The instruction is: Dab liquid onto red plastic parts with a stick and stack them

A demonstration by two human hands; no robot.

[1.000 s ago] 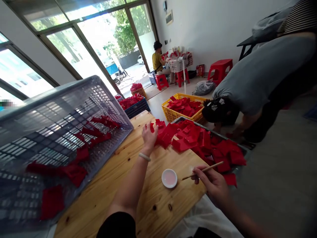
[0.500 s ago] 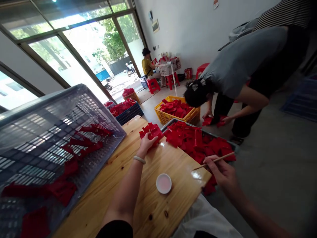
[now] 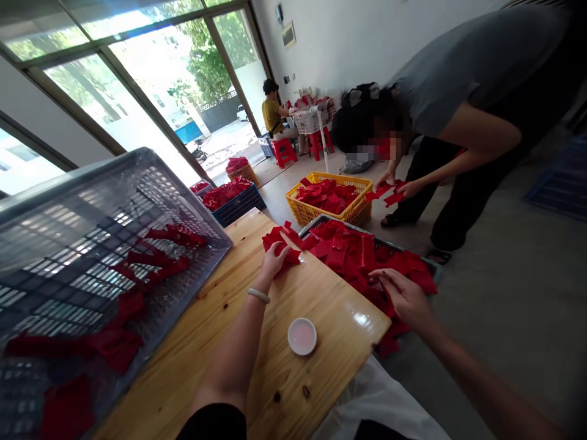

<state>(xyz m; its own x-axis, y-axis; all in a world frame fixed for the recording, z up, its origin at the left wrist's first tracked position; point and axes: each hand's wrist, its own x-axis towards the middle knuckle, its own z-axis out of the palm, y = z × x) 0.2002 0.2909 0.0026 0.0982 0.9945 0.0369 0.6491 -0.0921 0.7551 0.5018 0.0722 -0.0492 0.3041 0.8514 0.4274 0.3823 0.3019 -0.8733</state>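
From where I stand, the left hand (image 3: 274, 260) is reaching across the wooden tabletop (image 3: 247, 305), a pale bracelet (image 3: 258, 296) around its wrist. Its fingers are partly curled, thumb out to the right, and they rest on a small bunch of red pieces (image 3: 287, 256) near the table's far edge. The bunch lies under the fingertips and spreads just past them, ahead and to the right, almost meeting the big red heap (image 3: 339, 250); how firmly the fingers grip it, I can't tell. That heap fills a grey-green basket (image 3: 431, 269) along the table's right side, some of it hanging by the table's corner. Over the near part of the heap is the right hand (image 3: 403, 296), thumb and fingertips drawn close together; whether something thin is pinched there, I can't make out. A little white dish (image 3: 302, 337) with pinkish contents sits on the bare wood, nearer the wearer than the left hand and to the left of the right one. At the left, a big plastic-lined crate (image 3: 183, 183) is tipped on its side, with more red pieces scattered inside. Past the heap stands a yellow basket (image 3: 298, 208) full of red pieces, and beside it a person in a grey top (image 3: 477, 61) bends low, red pieces in both hands.
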